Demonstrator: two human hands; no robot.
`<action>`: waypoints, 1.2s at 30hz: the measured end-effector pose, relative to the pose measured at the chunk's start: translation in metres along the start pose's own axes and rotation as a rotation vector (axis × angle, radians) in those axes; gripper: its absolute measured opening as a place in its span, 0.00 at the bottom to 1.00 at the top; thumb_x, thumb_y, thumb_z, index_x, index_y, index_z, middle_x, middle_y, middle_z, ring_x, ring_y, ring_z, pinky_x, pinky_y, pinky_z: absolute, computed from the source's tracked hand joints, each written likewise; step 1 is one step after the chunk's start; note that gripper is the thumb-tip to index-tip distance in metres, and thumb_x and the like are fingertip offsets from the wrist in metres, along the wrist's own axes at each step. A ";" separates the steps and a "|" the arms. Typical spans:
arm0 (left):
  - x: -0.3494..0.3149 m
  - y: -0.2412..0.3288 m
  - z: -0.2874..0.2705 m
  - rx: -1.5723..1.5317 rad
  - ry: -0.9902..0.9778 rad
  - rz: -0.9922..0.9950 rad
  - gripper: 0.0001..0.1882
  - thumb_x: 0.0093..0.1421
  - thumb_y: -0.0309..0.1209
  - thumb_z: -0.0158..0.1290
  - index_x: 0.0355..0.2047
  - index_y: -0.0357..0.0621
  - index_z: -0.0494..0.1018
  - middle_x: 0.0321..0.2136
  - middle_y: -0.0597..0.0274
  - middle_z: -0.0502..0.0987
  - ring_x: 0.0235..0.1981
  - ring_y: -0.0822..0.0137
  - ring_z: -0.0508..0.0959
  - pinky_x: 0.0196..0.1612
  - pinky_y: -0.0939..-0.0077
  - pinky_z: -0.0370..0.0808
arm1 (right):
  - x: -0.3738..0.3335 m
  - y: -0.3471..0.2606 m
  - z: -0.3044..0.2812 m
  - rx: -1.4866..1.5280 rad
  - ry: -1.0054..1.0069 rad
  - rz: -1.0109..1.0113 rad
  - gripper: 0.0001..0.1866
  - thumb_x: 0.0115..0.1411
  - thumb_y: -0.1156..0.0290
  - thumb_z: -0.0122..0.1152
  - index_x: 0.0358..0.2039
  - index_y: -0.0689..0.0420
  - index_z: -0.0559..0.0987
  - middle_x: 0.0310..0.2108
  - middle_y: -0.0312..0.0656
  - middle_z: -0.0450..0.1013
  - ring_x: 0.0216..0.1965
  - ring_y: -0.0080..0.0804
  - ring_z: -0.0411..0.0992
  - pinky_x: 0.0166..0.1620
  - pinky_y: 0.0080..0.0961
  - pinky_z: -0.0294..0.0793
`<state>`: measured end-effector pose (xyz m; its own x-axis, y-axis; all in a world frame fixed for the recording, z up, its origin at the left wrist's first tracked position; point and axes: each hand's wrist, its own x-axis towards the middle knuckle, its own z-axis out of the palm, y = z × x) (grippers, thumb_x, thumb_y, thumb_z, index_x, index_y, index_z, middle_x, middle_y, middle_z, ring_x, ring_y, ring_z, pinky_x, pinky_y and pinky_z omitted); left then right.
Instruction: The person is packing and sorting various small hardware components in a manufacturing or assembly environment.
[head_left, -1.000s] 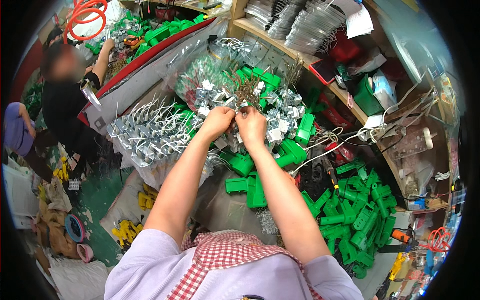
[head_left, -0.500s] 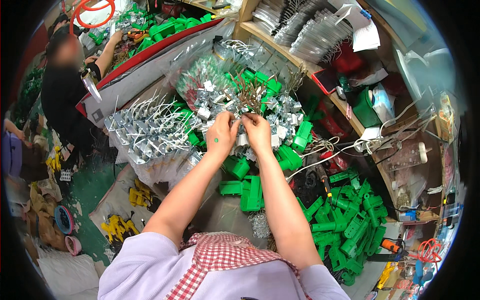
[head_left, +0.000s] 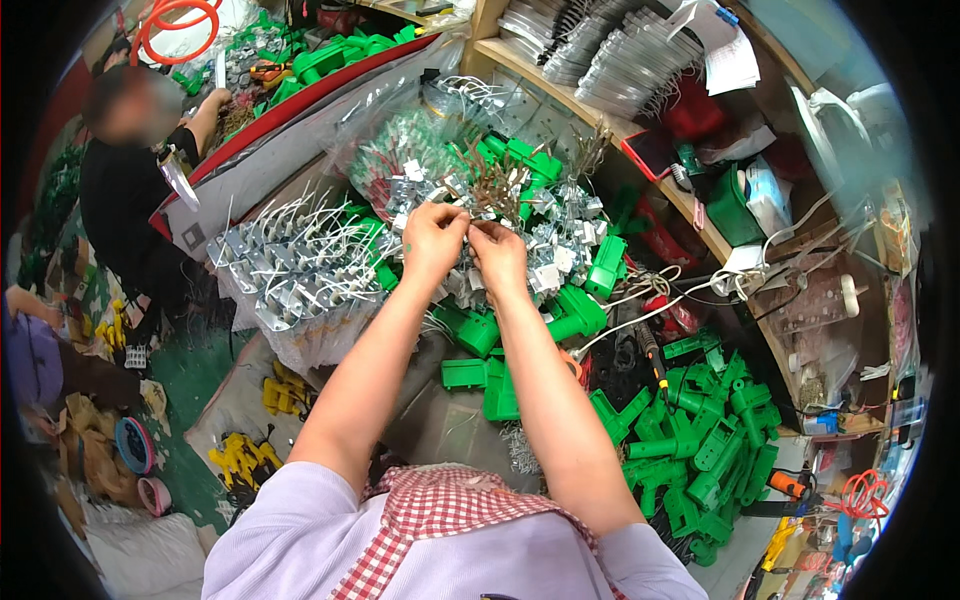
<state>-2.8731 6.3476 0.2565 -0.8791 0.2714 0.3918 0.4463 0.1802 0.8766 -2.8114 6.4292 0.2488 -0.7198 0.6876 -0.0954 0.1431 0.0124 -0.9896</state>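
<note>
My left hand (head_left: 433, 243) and my right hand (head_left: 499, 259) meet over the middle of the bench, fingertips pinched close together. What lies between the fingers is too small to make out. Just beyond them is a heap of small silvery and white parts (head_left: 415, 172), with a bunch of brown leads (head_left: 497, 185) sticking up from it. Left of my left hand lie rows of metal brackets with white wires (head_left: 290, 262). Green plastic housings (head_left: 577, 312) lie to the right of my right hand and under my forearm.
A large pile of green housings (head_left: 700, 460) fills the right side, near a screwdriver-like tool with a yellow-and-black handle (head_left: 656, 368). White cable (head_left: 640, 322) crosses toward wooden shelving (head_left: 620, 128). A co-worker (head_left: 130, 190) sits at the far left behind a red-edged partition (head_left: 320, 100).
Both hands have shifted slightly left, and the right hand's fingertips have come closer to the left's. The co-worker's head and arm have moved a little.
</note>
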 end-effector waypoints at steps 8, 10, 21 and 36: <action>0.009 0.002 -0.016 -0.370 -0.256 -0.478 0.09 0.48 0.29 0.50 0.28 0.35 0.75 0.26 0.62 0.75 0.30 0.74 0.72 0.36 0.81 0.66 | -0.013 -0.009 0.013 -0.394 0.184 -0.175 0.10 0.45 0.65 0.57 0.26 0.58 0.77 0.18 0.45 0.71 0.21 0.40 0.71 0.28 0.31 0.68; 0.009 0.000 -0.011 -0.334 -0.243 -0.445 0.09 0.47 0.28 0.50 0.25 0.35 0.75 0.24 0.60 0.76 0.27 0.74 0.72 0.32 0.81 0.68 | -0.013 -0.008 0.011 -0.391 0.215 -0.168 0.10 0.45 0.66 0.56 0.25 0.58 0.77 0.18 0.45 0.71 0.21 0.39 0.71 0.28 0.30 0.68; -0.019 0.004 0.002 0.237 -0.019 0.186 0.07 0.44 0.30 0.51 0.18 0.39 0.71 0.20 0.53 0.68 0.28 0.53 0.68 0.33 0.62 0.65 | -0.018 -0.020 0.003 -0.294 0.280 -0.287 0.10 0.46 0.67 0.56 0.26 0.60 0.77 0.20 0.48 0.72 0.24 0.41 0.71 0.30 0.30 0.69; -0.020 0.013 -0.016 -0.015 -0.195 0.037 0.10 0.48 0.32 0.53 0.29 0.40 0.75 0.23 0.59 0.71 0.24 0.68 0.72 0.29 0.77 0.67 | -0.088 0.007 -0.152 -0.421 0.192 -0.127 0.09 0.53 0.73 0.50 0.35 0.59 0.75 0.20 0.34 0.69 0.22 0.17 0.65 0.27 0.16 0.65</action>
<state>-2.8524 6.3295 0.2641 -0.8124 0.4562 0.3632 0.4737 0.1530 0.8673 -2.6437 6.4791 0.2668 -0.6164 0.7829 0.0840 0.3534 0.3704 -0.8590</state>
